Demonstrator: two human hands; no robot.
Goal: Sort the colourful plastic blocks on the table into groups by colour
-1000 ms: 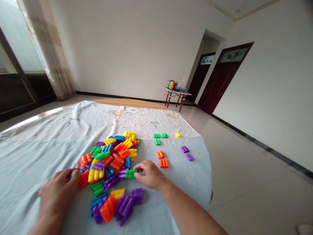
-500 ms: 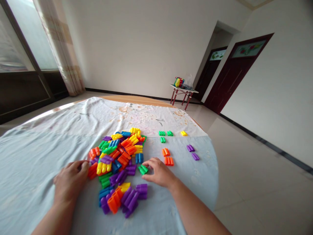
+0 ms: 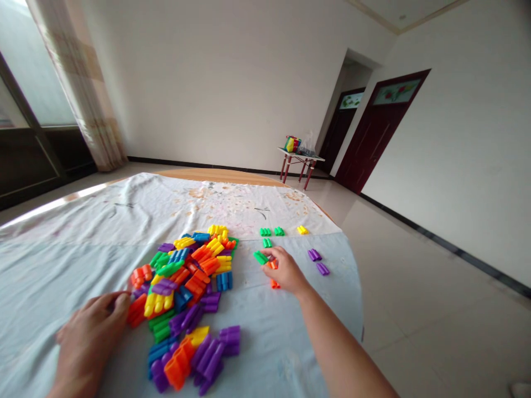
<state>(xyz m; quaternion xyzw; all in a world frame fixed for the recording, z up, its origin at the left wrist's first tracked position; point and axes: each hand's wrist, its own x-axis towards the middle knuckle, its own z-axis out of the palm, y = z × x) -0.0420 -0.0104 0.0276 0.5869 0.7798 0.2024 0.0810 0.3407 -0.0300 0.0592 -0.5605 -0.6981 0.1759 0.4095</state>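
My right hand [image 3: 286, 270] pinches a green toy building block [image 3: 261, 257] between thumb and fingertips, just above two orange blocks [image 3: 274, 283] that it partly covers. Left of it lies a heaped pile of plastic blocks [image 3: 194, 283] in orange, yellow, blue, purple and green, each shaped like joined tubes. My left hand [image 3: 95, 331] rests at the pile's left edge, fingers curled and thumb drawn in beside a red-orange block [image 3: 136, 310]. Whatever its fingertips hold, if anything, is hidden.
Beyond my right hand sit three green blocks [image 3: 266, 232], a yellow block [image 3: 302, 230] and two purple blocks [image 3: 318, 262]. A wrinkled cloth [image 3: 83, 265] covers the round table. A small side table [image 3: 301, 156] with bags stands near the dark red door [image 3: 381, 132].
My right hand has carried the green block away from the pile, forward to the orange blocks. My left hand stays by the pile. The whole view has shifted slightly.
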